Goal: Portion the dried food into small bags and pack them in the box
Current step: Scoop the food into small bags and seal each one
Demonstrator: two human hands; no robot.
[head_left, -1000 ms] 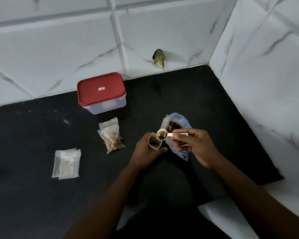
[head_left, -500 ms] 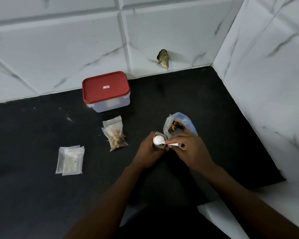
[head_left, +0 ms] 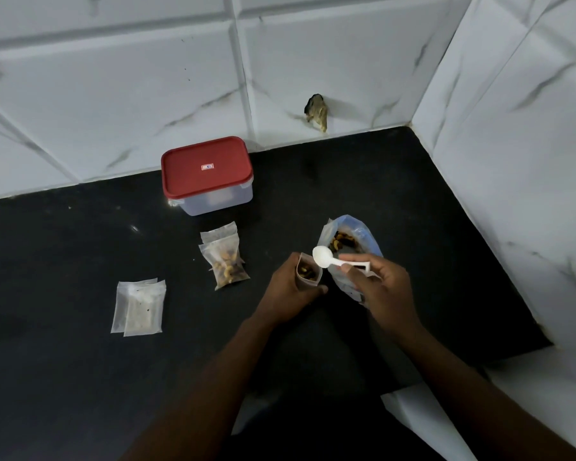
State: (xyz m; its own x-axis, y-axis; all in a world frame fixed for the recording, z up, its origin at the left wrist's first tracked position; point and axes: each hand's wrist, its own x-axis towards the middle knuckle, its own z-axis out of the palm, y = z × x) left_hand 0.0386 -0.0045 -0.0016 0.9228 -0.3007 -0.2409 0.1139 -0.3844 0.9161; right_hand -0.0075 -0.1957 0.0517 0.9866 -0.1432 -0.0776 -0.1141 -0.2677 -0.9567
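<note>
My left hand (head_left: 288,291) grips a small clear bag (head_left: 308,272) held upright with its mouth open and some dried food inside. My right hand (head_left: 379,287) pinches the handle of a white plastic scoop (head_left: 323,257), whose bowl is turned over just above the small bag's mouth. Behind the scoop stands the large open bag of dried food (head_left: 346,241). Two filled small bags (head_left: 225,261) lie on the black counter to the left. The box (head_left: 208,176), clear with a red lid, sits shut near the back wall.
A short stack of flat small bags (head_left: 139,306) lies at the left on the black counter (head_left: 80,254). White marble-pattern walls close the back and right sides. A dark chipped hole (head_left: 317,112) marks the back wall.
The scoop, full of dried food a second ago, was tipped over the small bag and has now lifted slightly, bowl still turned down. My left hand kept holding the small bag.
</note>
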